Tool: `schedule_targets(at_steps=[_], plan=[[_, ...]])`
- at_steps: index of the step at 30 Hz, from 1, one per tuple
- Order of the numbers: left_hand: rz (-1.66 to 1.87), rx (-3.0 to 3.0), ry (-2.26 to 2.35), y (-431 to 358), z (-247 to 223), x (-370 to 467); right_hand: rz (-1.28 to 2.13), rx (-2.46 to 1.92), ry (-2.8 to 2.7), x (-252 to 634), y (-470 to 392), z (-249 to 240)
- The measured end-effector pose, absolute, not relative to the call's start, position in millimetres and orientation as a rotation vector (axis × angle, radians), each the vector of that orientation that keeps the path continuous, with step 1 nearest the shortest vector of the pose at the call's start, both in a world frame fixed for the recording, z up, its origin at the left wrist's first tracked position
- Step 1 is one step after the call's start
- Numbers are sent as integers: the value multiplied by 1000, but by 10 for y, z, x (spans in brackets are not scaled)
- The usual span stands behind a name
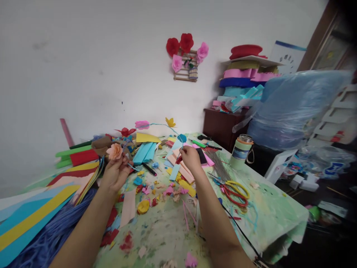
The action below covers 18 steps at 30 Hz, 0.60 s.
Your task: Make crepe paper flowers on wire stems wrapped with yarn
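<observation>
My left hand (115,173) is closed around the base of a peach paper flower (115,152), at the left of the table. To the right, my right hand (189,158) pinches a thin blue stem (178,134). From that hand the stem rises and bends left, with a blue flower (182,138), a yellow flower (170,122) and a pink flower (142,125) along it. Part of the stem near my left hand is hard to follow. Peach paper strips (182,167) lie below my right hand.
Scissors (237,191) lie on the green patterned table (164,238) at right, near thin wires (220,165). A bottle (241,150) stands behind them. Coloured paper sheets (36,216) and blue cords (55,234) cover the left side. Paper scraps (143,206) are scattered in the middle.
</observation>
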<state>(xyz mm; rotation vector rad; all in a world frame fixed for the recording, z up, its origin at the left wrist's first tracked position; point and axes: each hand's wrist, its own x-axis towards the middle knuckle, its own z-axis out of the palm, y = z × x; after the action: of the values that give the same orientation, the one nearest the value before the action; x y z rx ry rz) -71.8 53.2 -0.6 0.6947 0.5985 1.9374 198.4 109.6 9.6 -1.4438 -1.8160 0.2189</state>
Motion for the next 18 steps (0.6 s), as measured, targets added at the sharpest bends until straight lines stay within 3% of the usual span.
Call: schedule_targets(at_steps=[8, 14, 18], plan=[[2004, 770, 591, 447, 31, -618, 91, -1672, -1783, 1930, 830, 233], [1910, 851, 664, 397, 10, -519, -229, -1276, -1744, 1811, 661, 378], [1848, 904, 714, 355, 6, -433, -301, -1260, -1725, 1748, 743, 327]])
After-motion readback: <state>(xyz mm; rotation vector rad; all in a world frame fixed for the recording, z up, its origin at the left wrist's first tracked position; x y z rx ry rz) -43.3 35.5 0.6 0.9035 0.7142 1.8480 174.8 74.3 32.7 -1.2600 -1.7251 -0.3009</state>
